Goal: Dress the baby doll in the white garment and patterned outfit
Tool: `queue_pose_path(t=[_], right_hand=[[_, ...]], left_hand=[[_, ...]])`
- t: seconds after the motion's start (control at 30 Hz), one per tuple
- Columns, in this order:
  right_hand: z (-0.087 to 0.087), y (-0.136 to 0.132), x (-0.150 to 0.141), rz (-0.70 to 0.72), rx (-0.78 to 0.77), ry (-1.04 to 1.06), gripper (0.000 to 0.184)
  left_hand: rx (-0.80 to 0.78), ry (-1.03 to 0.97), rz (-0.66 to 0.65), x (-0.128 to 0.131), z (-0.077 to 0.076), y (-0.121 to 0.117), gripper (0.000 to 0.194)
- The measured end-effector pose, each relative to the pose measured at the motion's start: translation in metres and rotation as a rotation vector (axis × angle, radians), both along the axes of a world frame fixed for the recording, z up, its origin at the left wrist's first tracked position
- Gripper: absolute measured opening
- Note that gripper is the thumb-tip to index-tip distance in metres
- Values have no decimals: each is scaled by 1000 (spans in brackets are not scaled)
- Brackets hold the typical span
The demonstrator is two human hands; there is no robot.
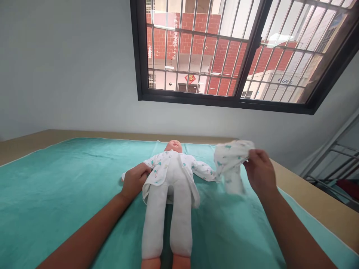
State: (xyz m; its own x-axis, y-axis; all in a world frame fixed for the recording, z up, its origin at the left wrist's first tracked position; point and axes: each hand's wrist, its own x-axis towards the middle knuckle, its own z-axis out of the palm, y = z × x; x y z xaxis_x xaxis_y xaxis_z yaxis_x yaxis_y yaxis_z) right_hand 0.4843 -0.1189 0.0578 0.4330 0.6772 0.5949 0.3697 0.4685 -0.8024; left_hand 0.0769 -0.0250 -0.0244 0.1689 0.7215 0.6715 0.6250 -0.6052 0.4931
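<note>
A baby doll (179, 172) lies on its back, head away from me, with a white cloth body and legs. It wears a white baby jacket (160, 172) printed with small green and red figures, its front parted over the body. My left hand (135, 182) is closed at the jacket's side, by the sleeve on the left; the fingertips are partly hidden against the cloth. Out to the right, my right hand (260, 170) grips a folded white baby garment (231, 160) with a similar print. That garment hangs above the sheet, its lower part blurred.
A green sheet (70, 186) covers the wooden table (316, 190) beneath the doll. Behind stands a grey wall (70, 67) with a barred, dark-framed window (193, 95). At the far right is a metal rack-like frame (336, 151) with something dark red on it.
</note>
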Motion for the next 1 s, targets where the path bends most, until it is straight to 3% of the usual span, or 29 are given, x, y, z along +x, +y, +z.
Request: queue_pose_path(t=[0.07,0.13,0.27,0.4,0.5,0.6,0.7,0.8,0.87,1.0], right_hand=[[14,-10,-17,240,128,127,33],[18,-18,-37,414,102,146,43],[-4,-23,-75,628,-177,178,48],[-28,-21,-107,829,-416,230,23],[-32,-18,-122,816,-395,234,22],[-34,-15,-126,672,-363,214,21],[-35,-12,-121,477,-312,211,27],[-32,-13,-114,342,-198,257,25],[-28,-15,-111,330,-182,285,23],[-23,-18,-109,449,-286,240,26]], left_hand=[[-43,-123,39,2,3,0,21],[-108,-284,59,7,10,-3,21],[-127,-372,-36,23,29,-24,18],[-154,-287,-310,42,46,-58,22],[-156,-223,-517,52,53,-84,37],[-46,12,-657,60,55,-99,56],[-46,71,-625,65,53,-99,57],[-229,-111,-504,68,48,-89,40],[-350,-242,-431,68,46,-82,33],[-441,-417,-402,66,46,-74,25]])
